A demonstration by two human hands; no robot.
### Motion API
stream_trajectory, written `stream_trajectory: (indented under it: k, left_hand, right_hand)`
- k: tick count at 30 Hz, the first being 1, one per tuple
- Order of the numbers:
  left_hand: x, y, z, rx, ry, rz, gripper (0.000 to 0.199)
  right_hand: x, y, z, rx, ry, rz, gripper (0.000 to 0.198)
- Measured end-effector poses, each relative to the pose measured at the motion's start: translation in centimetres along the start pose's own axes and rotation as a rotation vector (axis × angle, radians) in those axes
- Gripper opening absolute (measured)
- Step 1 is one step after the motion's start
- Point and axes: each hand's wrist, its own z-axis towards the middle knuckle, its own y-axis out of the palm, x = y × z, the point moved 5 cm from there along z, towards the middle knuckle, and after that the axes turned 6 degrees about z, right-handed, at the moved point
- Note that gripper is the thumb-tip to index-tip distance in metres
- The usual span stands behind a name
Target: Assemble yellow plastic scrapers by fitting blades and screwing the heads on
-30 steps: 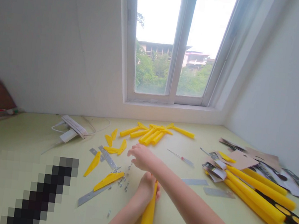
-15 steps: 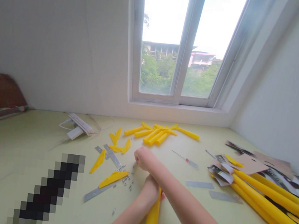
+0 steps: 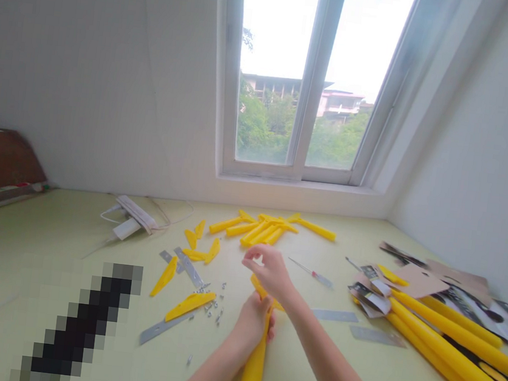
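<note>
My left hand [image 3: 254, 318] is wrapped round a yellow plastic scraper handle [image 3: 252, 371], just below its widened head. The shaft runs down past the bottom edge of the picture. Above that head is my right hand [image 3: 268, 268], with thumb and fingertips pinched together; whatever they hold is too small to make out. To the left lie small loose screws and nuts [image 3: 210, 308]. Beside them a yellow wedge-shaped piece [image 3: 190, 305] rests over a grey metal blade [image 3: 159, 331]. More yellow wedge pieces [image 3: 164, 276] and crossed blades [image 3: 189, 267] lie farther left.
Several yellow handles [image 3: 261, 233] are piled under the window. A screwdriver [image 3: 313, 274] lies right of my hands, with flat blades [image 3: 335, 316] nearby. Long yellow handles [image 3: 447, 347] and cardboard packaging [image 3: 427, 280] fill the right side. A white power strip [image 3: 135, 210] stands at the back left.
My right hand has moved from beside the loose screws, rightward to above the handle's head. The head now shows between my hands. My left hand keeps its grip.
</note>
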Motion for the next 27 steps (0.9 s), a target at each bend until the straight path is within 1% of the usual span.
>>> stream_trajectory:
  k: [2, 3, 5, 8, 10, 13, 18, 20, 23, 27]
  left_hand:
    - [0.2, -0.3, -0.4, 0.031, 0.038, 0.011, 0.017]
    - [0.3, -0.3, -0.5, 0.039, 0.053, 0.016, 0.015]
    - [0.4, -0.3, -0.6, 0.036, 0.065, 0.022, 0.013]
    - [0.4, -0.1, -0.7, 0.022, 0.065, 0.034, 0.016]
    - [0.4, 0.0, -0.7, 0.016, 0.065, 0.044, 0.019]
    - [0.5, 0.1, -0.8, 0.018, 0.070, 0.058, 0.024]
    - [0.7, 0.2, -1.1, 0.022, 0.078, 0.100, 0.029]
    - [0.7, 0.2, -1.2, 0.031, 0.079, 0.107, 0.030]
    - [0.7, 0.2, -1.3, 0.028, 0.084, 0.104, 0.030]
    - [0.6, 0.3, -1.3, 0.011, 0.101, 0.099, 0.033]
  right_hand:
    - [1.9, -1.7, -1.7, 0.154, 0.107, 0.263, 0.013]
    - [2.9, -2.0, -2.5, 0.184, 0.160, 0.365, 0.012]
    - [4.6, -1.9, -4.0, 0.196, 0.248, 0.511, 0.010]
    - [6.0, -1.0, -5.2, 0.195, 0.314, 0.639, 0.011]
    - [6.2, -0.4, -5.5, 0.210, 0.326, 0.667, 0.011]
    - [5.9, 0.1, -5.4, 0.195, 0.324, 0.689, 0.012]
    - [5.1, -0.2, -5.5, 0.226, 0.253, 0.659, 0.012]
    - [5.0, -0.2, -5.5, 0.227, 0.246, 0.654, 0.011]
    - [5.1, -0.1, -5.6, 0.217, 0.271, 0.655, 0.010]
    - [5.2, -0.1, -5.7, 0.216, 0.353, 0.615, 0.008]
